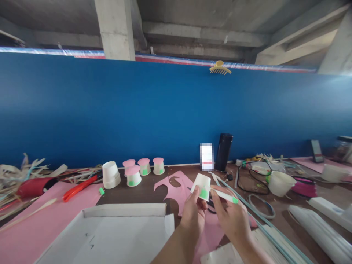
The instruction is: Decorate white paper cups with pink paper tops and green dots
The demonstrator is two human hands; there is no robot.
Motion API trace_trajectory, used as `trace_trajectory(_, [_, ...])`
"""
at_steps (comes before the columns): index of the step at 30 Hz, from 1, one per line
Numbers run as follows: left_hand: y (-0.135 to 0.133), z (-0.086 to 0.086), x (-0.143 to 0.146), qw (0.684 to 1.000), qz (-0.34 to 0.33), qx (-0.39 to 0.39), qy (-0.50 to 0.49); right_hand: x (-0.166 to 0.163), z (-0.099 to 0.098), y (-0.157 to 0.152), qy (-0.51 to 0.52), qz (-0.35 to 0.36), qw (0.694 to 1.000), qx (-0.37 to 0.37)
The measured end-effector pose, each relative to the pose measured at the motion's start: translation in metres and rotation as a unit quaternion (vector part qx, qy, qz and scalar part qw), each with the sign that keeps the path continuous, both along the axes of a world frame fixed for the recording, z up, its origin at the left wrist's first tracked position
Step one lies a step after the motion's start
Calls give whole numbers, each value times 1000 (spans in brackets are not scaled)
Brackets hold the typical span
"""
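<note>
A small white paper cup [202, 181] with a green patch on its side is tilted in my left hand [194, 211], whose fingers and thumb wrap round it. My right hand [229, 212] grips a white marker [224, 195] with a green end; its other end points at the cup's side, and I cannot tell whether it touches. Beneath the hands lies cut pink paper [176, 187] with rounded cut-outs. Dark scissors [211, 207] are partly hidden behind my hands. Several white cups with pink tops and green patches, such as this one [134, 176], stand to the left.
Stacked white cups [110, 175] and a green cap [102, 191] are at left, near a red-handled tool [79, 189]. A white box lid [123, 234] lies in front. A black bottle [224, 152] and a phone [206, 157] stand by the blue partition [165, 110]. Cables [253, 178] lie right.
</note>
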State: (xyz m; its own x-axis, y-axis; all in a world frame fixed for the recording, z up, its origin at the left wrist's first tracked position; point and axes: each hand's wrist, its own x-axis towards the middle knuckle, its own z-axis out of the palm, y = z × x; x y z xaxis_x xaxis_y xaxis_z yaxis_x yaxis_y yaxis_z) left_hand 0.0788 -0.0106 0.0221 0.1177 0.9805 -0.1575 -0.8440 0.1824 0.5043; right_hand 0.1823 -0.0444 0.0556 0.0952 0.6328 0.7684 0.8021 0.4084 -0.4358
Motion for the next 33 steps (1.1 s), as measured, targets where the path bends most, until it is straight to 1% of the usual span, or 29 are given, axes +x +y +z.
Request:
trace_trajectory(5, [-1, 2, -1, 1000, -4, -11, 2, 0, 0, 1, 1, -1, 1000, 2])
trace_trajectory(10, [-4, 7, 0, 1000, 6, -27, 7, -2, 3, 0, -3, 3, 1000, 6])
trace_trajectory(12, [-4, 8, 0, 999, 9, -35, 14, -1, 4, -1, 13, 7, 1000, 25])
trace_trajectory(14, [-5, 9, 0, 999, 10, -42, 21, 0, 5, -3, 41, 4, 997, 60])
trace_trajectory(17, [-6, 8, 1, 999, 8, -35, 34, 2, 5, -3, 70, -3, 993, 94])
trace_trajectory(22, [-6, 4, 3, 998, 4, -10, 68, 5, 4, -1, 61, 11, 995, 83])
trace_trajectory(26, [-4, 2, 4, 995, -1, 13, 101, 4, 4, -1, 56, 8, 995, 81])
trace_trajectory(33, [-1, -2, 3, 985, -1, 16, 169, 4, 6, -1, 56, 2, 996, 71])
